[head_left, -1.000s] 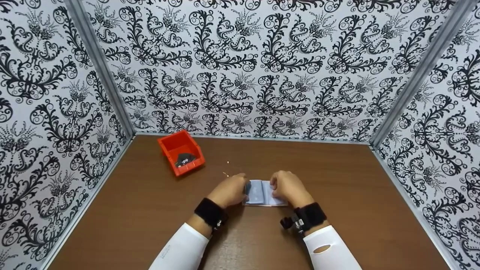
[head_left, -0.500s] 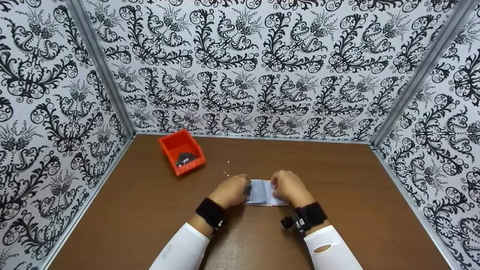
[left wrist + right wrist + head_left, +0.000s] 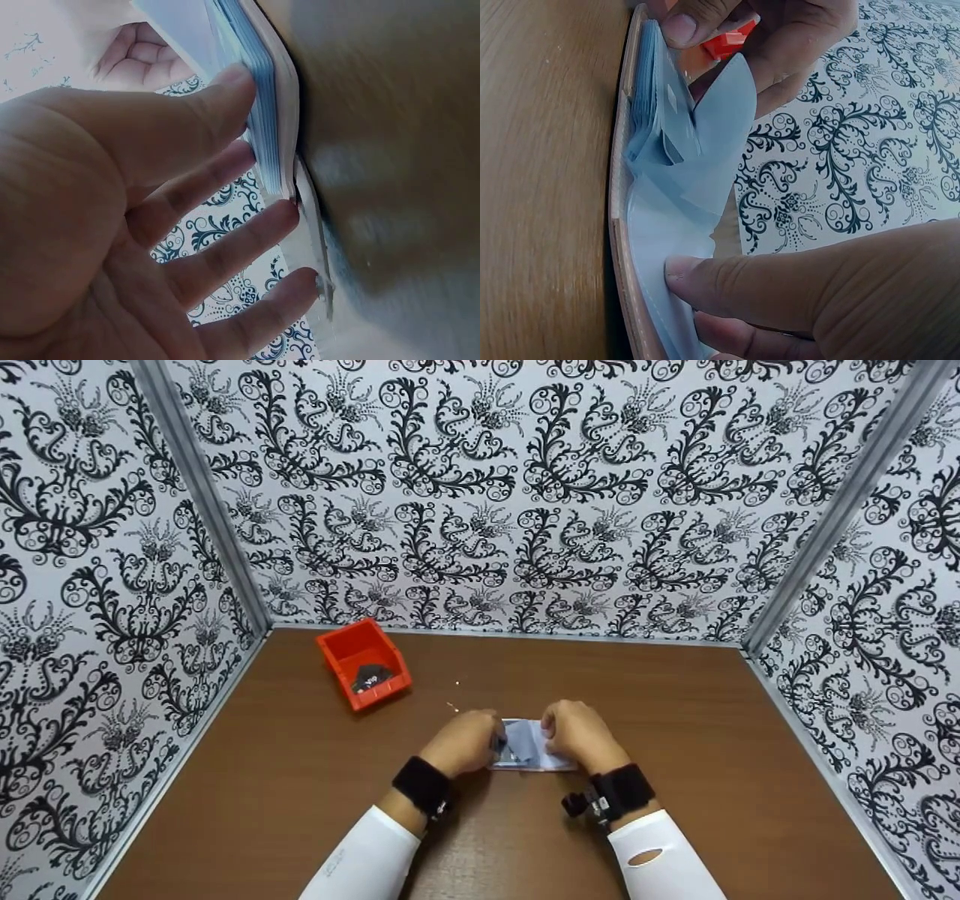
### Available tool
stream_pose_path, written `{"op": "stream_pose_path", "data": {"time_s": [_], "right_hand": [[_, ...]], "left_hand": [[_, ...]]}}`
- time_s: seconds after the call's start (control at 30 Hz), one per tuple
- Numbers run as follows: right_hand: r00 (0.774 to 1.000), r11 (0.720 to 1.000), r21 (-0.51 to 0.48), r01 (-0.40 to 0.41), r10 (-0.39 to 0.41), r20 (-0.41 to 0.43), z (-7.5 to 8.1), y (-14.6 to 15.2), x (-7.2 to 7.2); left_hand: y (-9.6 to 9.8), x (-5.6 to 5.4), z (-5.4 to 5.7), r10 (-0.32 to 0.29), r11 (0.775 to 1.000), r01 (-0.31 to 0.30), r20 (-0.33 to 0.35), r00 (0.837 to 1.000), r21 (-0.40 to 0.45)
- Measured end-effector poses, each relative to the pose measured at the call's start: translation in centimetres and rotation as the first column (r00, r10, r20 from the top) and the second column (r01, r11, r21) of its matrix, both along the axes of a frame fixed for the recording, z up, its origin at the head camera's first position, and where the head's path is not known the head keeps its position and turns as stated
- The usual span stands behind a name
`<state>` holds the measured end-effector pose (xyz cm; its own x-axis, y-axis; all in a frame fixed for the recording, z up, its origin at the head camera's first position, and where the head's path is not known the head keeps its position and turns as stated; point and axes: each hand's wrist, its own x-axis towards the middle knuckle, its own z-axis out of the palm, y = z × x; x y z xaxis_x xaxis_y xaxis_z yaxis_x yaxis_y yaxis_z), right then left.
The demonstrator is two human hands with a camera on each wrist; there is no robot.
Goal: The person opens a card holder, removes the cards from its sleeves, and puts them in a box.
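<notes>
A small card holder (image 3: pixel 546 748) with clear bluish plastic sleeves lies open on the table between the hands. My left hand (image 3: pixel 466 739) holds its left side, thumb against the layered sleeve edges (image 3: pixel 261 112) in the left wrist view. On the right half, my right hand (image 3: pixel 583 733) pinches a sleeve page between thumb and fingers. One sleeve (image 3: pixel 730 112) stands bent upward toward the right half in the right wrist view, beside a card-like flat piece (image 3: pixel 676 124) on the stack. The left fingertips are partly hidden behind that sleeve.
An orange-red bin (image 3: pixel 337 656) with dark pieces (image 3: pixel 371 676) inside stands at the back left of the brown table (image 3: pixel 637 682). Tiny bright specks (image 3: pixel 452 706) lie near the left hand. Patterned walls (image 3: pixel 480 495) enclose the table's back and sides.
The left sleeve page, flat earlier, has lifted and bends toward the right, showing the layer beneath. The left hand has shifted slightly right; the right hand holds still.
</notes>
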<state>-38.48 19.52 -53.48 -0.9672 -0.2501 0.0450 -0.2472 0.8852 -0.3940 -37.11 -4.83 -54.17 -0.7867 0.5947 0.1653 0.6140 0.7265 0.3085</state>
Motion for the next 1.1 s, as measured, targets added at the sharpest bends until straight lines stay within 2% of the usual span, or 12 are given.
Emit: {"op": "stream_pose_path", "data": {"time_s": [0.13, 0.37, 0.53, 0.7, 0.83, 0.97, 1.1], "right_hand": [[1.000, 1.000, 0.003, 0.003, -0.003, 0.005, 0.1, -0.1, 0.0], [0.999, 1.000, 0.008, 0.002, -0.002, 0.032, 0.6, -0.6, 0.4], [0.995, 0.996, 0.004, -0.093, 0.093, -0.020, 1.3, -1.2, 0.9], [0.967, 0.968, -0.007, -0.249, 0.249, -0.046, 2.3, -2.0, 1.7], [0.933, 0.935, 0.026, -0.353, 0.354, -0.064, 2.6, -2.5, 2.4], [0.906, 0.913, 0.082, -0.400, 0.407, -0.113, 2.4, -2.5, 2.6], [0.894, 0.903, 0.122, -0.412, 0.427, -0.138, 2.1, -2.5, 2.5]], "left_hand": [[0.0, 0.0, -0.1, 0.001, 1.000, -0.001, -0.003, 1.000, -0.004], [0.2, 0.3, 0.3, 0.030, 1.000, -0.030, 0.052, 0.998, -0.004], [0.2, 0.4, 0.2, 0.030, 0.998, -0.032, 0.059, 0.998, 0.045], [0.1, 0.3, 0.0, 0.029, 0.994, -0.036, 0.075, 0.997, 0.103], [0.0, 0.3, -0.1, 0.032, 0.992, -0.041, 0.080, 0.996, 0.120], [0.0, 0.2, -0.1, 0.038, 0.992, -0.048, 0.083, 0.996, 0.119], [0.1, 0.2, -0.1, 0.055, 0.993, -0.063, 0.082, 0.995, 0.104]]}}
